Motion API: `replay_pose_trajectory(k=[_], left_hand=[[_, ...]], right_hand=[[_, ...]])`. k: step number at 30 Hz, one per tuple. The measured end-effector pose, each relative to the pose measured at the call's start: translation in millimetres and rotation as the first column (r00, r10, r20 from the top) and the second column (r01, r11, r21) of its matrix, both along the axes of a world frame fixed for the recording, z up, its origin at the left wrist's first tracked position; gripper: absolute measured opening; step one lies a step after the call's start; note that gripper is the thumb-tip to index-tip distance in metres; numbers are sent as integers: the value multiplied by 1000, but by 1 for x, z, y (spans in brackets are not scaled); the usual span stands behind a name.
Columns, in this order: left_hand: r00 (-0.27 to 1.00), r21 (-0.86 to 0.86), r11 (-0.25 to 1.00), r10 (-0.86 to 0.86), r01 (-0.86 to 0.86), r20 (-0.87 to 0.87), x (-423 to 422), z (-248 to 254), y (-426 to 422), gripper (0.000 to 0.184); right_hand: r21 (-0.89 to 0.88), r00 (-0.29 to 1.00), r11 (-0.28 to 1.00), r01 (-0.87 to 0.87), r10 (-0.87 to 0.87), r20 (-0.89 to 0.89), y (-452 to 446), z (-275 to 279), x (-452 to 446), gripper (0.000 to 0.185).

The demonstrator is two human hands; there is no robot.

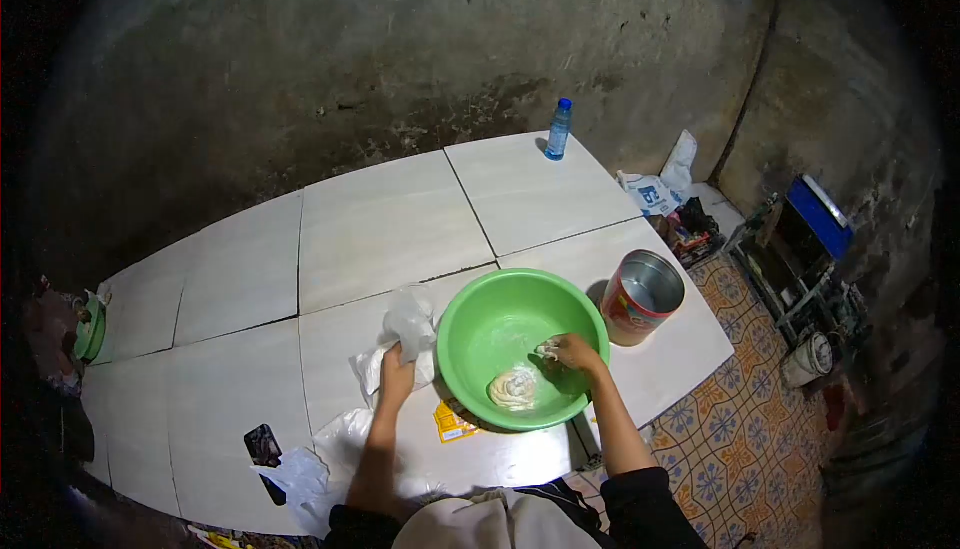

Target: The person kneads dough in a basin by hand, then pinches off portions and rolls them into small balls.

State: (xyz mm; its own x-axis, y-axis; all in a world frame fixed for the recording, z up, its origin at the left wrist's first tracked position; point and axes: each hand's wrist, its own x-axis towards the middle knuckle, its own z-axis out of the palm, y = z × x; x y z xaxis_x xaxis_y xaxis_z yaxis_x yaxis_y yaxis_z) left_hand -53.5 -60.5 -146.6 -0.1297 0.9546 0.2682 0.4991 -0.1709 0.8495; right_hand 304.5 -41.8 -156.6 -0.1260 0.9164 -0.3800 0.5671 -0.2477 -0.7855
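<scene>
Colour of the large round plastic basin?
Plain light green; the basin shows best in the head view.

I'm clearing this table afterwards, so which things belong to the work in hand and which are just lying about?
In use:
- green basin
- dough, inside it near the right hand
- plastic bag, held in the left hand

Probably just lying about:
- blue-capped bottle
- dark phone

Can't tell: red tin, yellow packet.

Dim lt; fisheye, blk corners; tbl (522, 457) glare.
</scene>
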Motion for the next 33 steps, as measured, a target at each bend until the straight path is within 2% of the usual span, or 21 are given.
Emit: replay_pose_trajectory(k=[2, 4, 5, 6, 8, 9, 10, 12, 13, 14, 15, 16, 18, 20, 22, 23, 26, 28, 30, 32, 33], left_hand=[[993, 60, 996, 64, -70, 104, 3, -39, 8, 37], [983, -46, 987, 155, -151, 96, 18, 15, -7, 38], [971, 49, 973, 221, -226, 93, 13, -23, 5, 47], [971, 48, 973, 220, -225, 93, 17, -16, 2, 47], [947, 248, 925, 239, -290, 216, 32, 10, -11, 63], [925, 271, 902, 263, -337, 276, 39, 13, -14, 77], [921, 365, 846, 346, -389, 181, 45, 27, -22, 79], [813, 491, 713, 583, -502, -15, 56, 42, -37, 74], [783, 606, 635, 622, -479, -33, 62, 50, -45, 62], [783, 606, 635, 621, -479, -32, 69, 45, -47, 62], [916, 617, 724, 401, -308, -13, 76, 36, -48, 53], [988, 630, 767, 156, -122, 1, 85, 39, -52, 44], [978, 521, 852, 60, 55, -201, 104, 59, -54, 28], [978, 498, 866, 62, 46, -197, 112, 49, -49, 22], [1000, 269, 963, 9, -4, -17, 117, 46, -48, 22], [999, 245, 969, -22, 14, 28, 117, 49, -49, 20], [991, 274, 961, -63, 29, 119, 114, 32, -50, 20], [996, 317, 948, 7, -36, 92, 114, 34, -54, 22], [963, 291, 920, 271, -262, 10, 115, 40, -60, 23], [970, 233, 942, 243, -242, 23, 111, 30, -62, 25], [970, 208, 948, 244, -241, 10, 112, 31, -62, 25]], right_hand=[[3, 997, 1000, -1, 2, -83, 0, 1, 2, 27], [6, 969, 1000, -5, 6, -248, -5, 10, 0, 28], [-8, 962, 1000, 3, -5, -272, -9, 14, 0, 28], [-9, 962, 1000, 4, -6, -272, -11, 18, -1, 28], [95, 972, 991, -94, 112, -204, -12, 19, -4, 27], [124, 976, 988, -95, 116, -184, -11, 10, -5, 27], [122, 976, 988, -94, 116, -184, -15, 13, -9, 27], [372, 965, 890, -262, 246, 92, -23, 17, -18, 31], [390, 963, 880, -270, 248, 107, -26, 21, -28, 34], [449, 948, 835, -317, 266, 173, -35, 27, -31, 34], [404, 915, 835, -373, 259, 311, -42, 40, -40, 36], [350, 861, 835, -424, 252, 442, -47, 47, -48, 38], [402, 863, 804, -438, 251, 438, -49, 47, -59, 31], [409, 797, 780, -473, 181, 576, -48, 41, -69, 20], [481, 785, 728, -489, 126, 607, -48, 25, -75, 13], [486, 775, 713, -505, 126, 620, -46, 16, -77, 12], [434, 735, 738, -517, 121, 668, -42, 9, -87, 10], [453, 712, 689, -567, 132, 690, -37, 3, -87, 9], [431, 717, 695, -576, 176, 675, -20, 0, -69, 12], [158, 763, 754, -637, 588, 270, -2, 29, -43, 19], [44, 905, 905, -423, 420, 62, -10, 55, -40, 28]])
